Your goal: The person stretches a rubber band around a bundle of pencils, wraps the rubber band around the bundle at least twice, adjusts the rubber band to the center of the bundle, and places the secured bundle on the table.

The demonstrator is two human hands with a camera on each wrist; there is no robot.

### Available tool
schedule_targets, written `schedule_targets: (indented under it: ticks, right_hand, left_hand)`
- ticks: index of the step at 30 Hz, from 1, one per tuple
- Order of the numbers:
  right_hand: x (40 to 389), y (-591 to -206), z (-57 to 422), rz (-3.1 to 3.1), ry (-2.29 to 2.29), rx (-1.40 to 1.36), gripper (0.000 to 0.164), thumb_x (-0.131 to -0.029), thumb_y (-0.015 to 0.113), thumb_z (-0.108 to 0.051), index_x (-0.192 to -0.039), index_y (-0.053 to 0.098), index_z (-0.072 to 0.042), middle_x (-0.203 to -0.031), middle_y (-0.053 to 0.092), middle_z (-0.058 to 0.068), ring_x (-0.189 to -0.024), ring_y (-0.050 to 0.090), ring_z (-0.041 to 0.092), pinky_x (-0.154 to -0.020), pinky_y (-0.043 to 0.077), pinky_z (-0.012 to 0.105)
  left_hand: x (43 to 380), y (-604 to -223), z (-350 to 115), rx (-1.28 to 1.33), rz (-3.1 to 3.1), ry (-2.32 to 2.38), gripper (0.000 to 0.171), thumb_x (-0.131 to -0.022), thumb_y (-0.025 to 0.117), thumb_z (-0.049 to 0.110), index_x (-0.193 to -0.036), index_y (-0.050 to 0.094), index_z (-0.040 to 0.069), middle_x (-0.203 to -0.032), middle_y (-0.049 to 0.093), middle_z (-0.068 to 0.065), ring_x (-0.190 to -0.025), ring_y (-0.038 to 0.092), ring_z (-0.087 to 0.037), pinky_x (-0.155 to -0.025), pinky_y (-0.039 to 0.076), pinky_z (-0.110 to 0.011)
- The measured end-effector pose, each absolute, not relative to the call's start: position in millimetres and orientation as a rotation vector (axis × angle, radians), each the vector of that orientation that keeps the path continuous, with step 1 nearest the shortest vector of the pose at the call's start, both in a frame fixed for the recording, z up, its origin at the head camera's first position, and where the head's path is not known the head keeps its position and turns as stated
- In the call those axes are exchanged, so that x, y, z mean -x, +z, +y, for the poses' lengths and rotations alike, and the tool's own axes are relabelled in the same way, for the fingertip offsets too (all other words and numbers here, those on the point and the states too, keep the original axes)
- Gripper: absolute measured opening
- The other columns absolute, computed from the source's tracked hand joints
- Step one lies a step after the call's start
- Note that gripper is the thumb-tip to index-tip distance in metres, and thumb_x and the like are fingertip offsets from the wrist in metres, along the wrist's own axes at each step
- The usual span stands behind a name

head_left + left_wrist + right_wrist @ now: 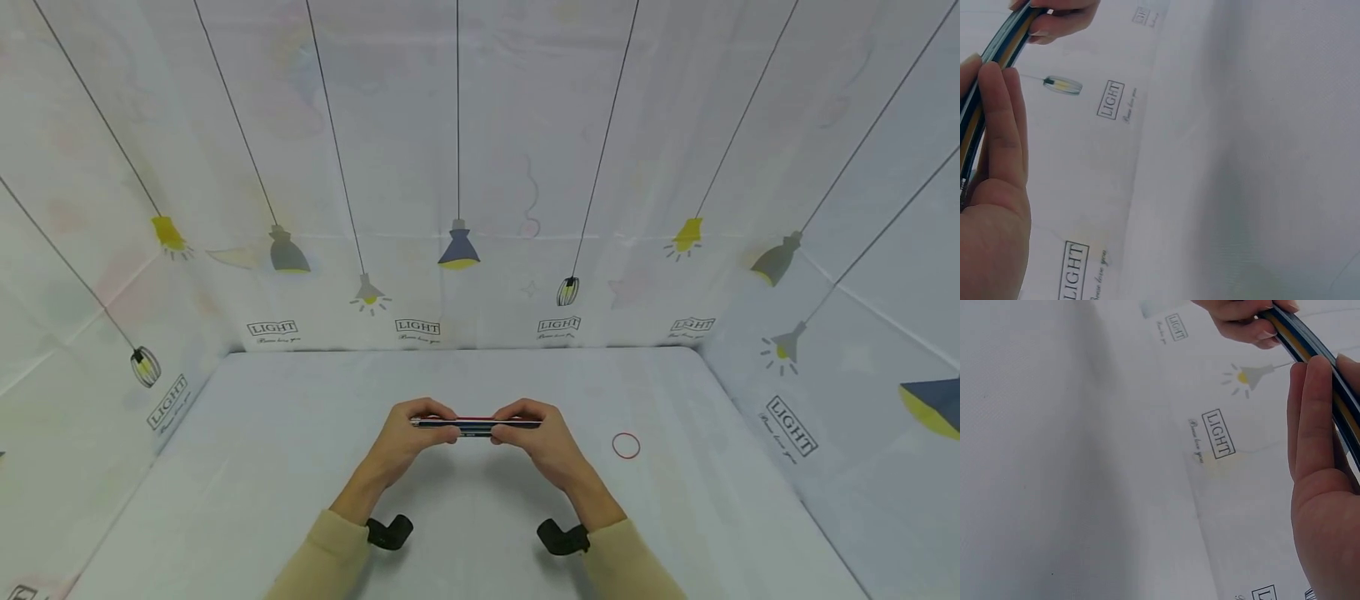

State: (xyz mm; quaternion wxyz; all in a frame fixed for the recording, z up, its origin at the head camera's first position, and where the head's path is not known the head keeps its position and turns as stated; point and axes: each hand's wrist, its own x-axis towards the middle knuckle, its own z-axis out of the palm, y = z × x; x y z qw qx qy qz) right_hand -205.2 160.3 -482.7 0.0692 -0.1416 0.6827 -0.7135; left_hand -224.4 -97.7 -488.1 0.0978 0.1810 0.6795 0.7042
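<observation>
In the head view a bundle of pencils (474, 428) lies level across the middle, above the white table. Dark blue, red and white show along it; yellow stripes appear in the wrist views. My left hand (405, 435) pinches the left part of the bundle, thumb on the near side and fingers behind. The right hand (546, 437) holds the right part the same way, a short gap between both sets of fingertips. From the left wrist, the pencils (1009, 39) run up past the fingers toward the other hand. Parts of the bundle are hidden behind the fingers.
A thin red rubber band (627, 433) lies on the white table (480, 375), right of the right hand. Patterned cloth walls (495, 283) with printed lamps rise at the back and sides. Black wrist devices (390, 532) stick out inward below each hand.
</observation>
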Motion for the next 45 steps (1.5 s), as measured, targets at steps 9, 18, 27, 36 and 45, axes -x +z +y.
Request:
schedule_targets:
  ticks: [9, 18, 27, 36, 45]
  right_hand:
    - [205, -483, 171, 2.111, -2.068, 0.4, 0.027, -0.087, 0.081, -0.013, -0.109, 0.072, 0.0, -0.105, 0.07, 0.015, -0.093, 0.072, 0.032, -0.09, 0.054, 0.037]
    - [199, -473, 197, 2.192, -1.918, 0.435, 0.035, -0.092, 0.077, -0.017, -0.121, 0.066, 0.0, -0.114, 0.068, 0.017, -0.094, 0.072, 0.033, -0.093, 0.053, 0.034]
    - [191, -466, 224, 2.303, -1.771, 0.367, 0.043, -0.093, 0.075, -0.019, -0.128, 0.062, 0.001, -0.114, 0.068, 0.016, -0.1, 0.071, 0.035, -0.091, 0.054, 0.036]
    - [191, -463, 253, 2.544, -1.491, 0.327, 0.027, -0.097, 0.071, -0.023, -0.117, 0.068, -0.005, -0.106, 0.072, 0.009, -0.097, 0.07, 0.035, -0.086, 0.055, 0.046]
    - [197, -471, 281, 2.876, -1.1, 0.295, 0.022, -0.097, 0.07, -0.026, -0.108, 0.072, -0.007, -0.102, 0.071, -0.001, -0.096, 0.065, 0.02, -0.079, 0.053, 0.037]
  left_hand:
    - [223, -492, -100, -0.514, 1.995, 2.085, 0.028, -0.083, 0.087, 0.019, -0.102, 0.074, 0.004, -0.105, 0.068, -0.016, -0.086, 0.07, -0.029, -0.085, 0.054, -0.036]
    - [222, -495, -103, -0.499, 2.034, 2.059, 0.027, -0.082, 0.087, 0.021, -0.102, 0.075, 0.006, -0.107, 0.068, -0.015, -0.086, 0.072, -0.03, -0.088, 0.053, -0.04]
    - [221, -498, -108, -0.461, 2.062, 2.046, 0.041, -0.082, 0.087, 0.021, -0.109, 0.071, -0.004, -0.107, 0.068, -0.015, -0.087, 0.071, -0.029, -0.087, 0.052, -0.037]
    - [221, -497, -113, -0.447, 2.072, 2.046, 0.027, -0.082, 0.087, 0.019, -0.102, 0.075, 0.007, -0.107, 0.068, -0.016, -0.088, 0.072, -0.03, -0.088, 0.053, -0.039]
    - [220, -497, -114, -0.452, 2.051, 2.071, 0.028, -0.082, 0.087, 0.018, -0.102, 0.074, 0.005, -0.109, 0.067, -0.016, -0.087, 0.072, -0.03, -0.088, 0.053, -0.038]
